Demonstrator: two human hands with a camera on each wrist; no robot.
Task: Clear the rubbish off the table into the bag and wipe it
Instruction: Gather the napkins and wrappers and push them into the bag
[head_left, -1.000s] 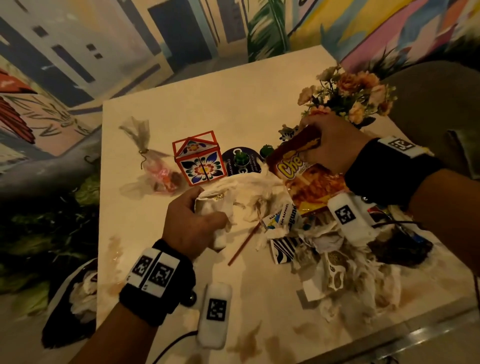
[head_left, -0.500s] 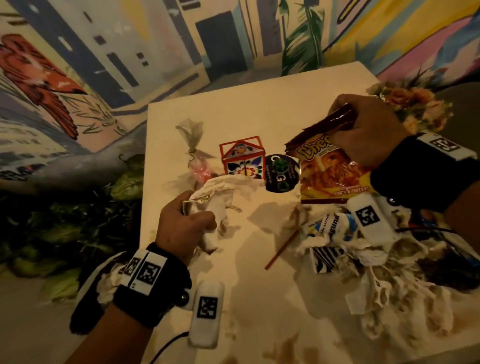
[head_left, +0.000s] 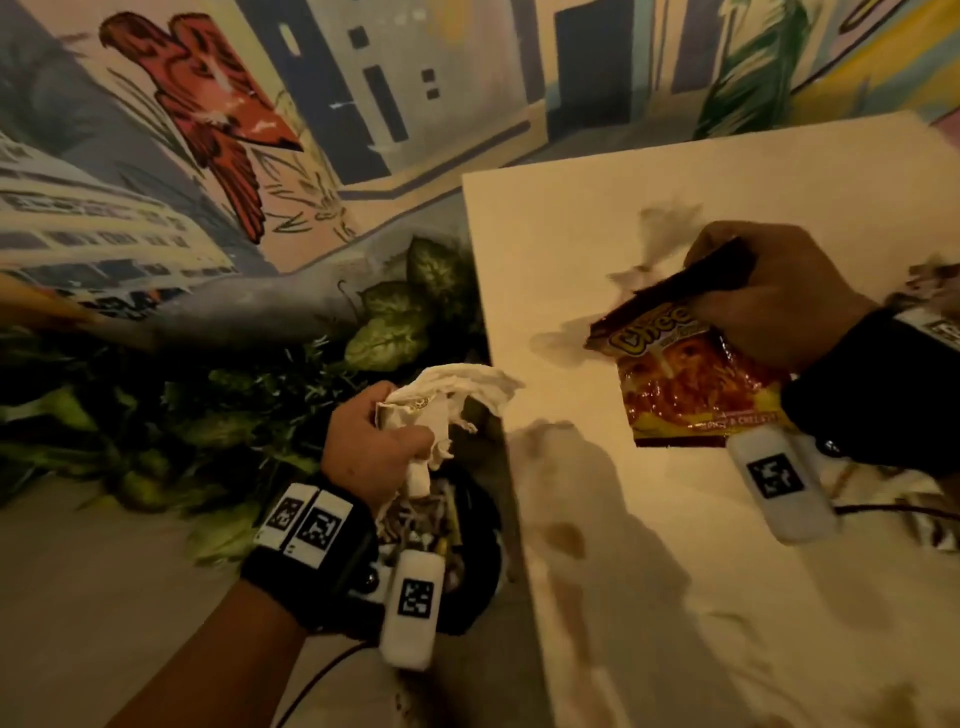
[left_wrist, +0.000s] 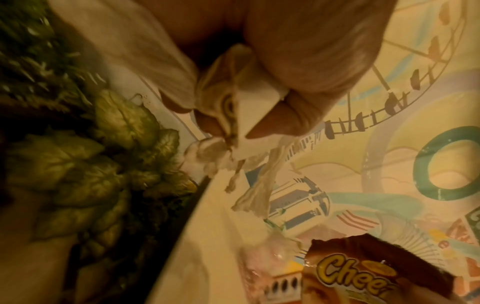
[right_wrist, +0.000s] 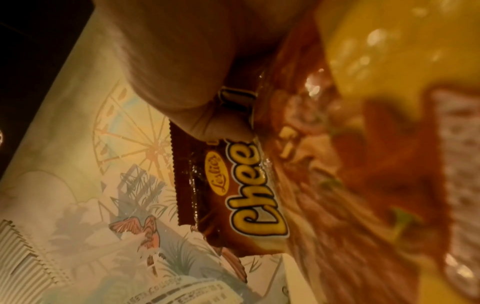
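My left hand (head_left: 382, 447) grips a wad of crumpled white paper (head_left: 452, 387) just past the table's left edge, above the black rubbish bag (head_left: 470, 597) on the floor, which holds scraps. In the left wrist view the fingers (left_wrist: 298, 67) are curled round the crumpled paper (left_wrist: 233, 115). My right hand (head_left: 769, 296) pinches the top of an orange and brown snack packet (head_left: 685, 384), held up over the cream table (head_left: 623, 519). The right wrist view shows the thumb (right_wrist: 207, 115) pressed on the packet (right_wrist: 246, 195) by its printed name.
Brown stains (head_left: 563, 535) mark the table near its left edge. A clear plastic wrapper (head_left: 660, 228) lies farther back on the table, and more paper litter (head_left: 935, 525) sits at the right edge. Green leafy plants (head_left: 395, 317) fill the floor left of the table, below a painted wall.
My left hand carried the crumpled paper leftward off the table to above the bag. The right hand lifted the snack packet and moved it left. The view swung left.
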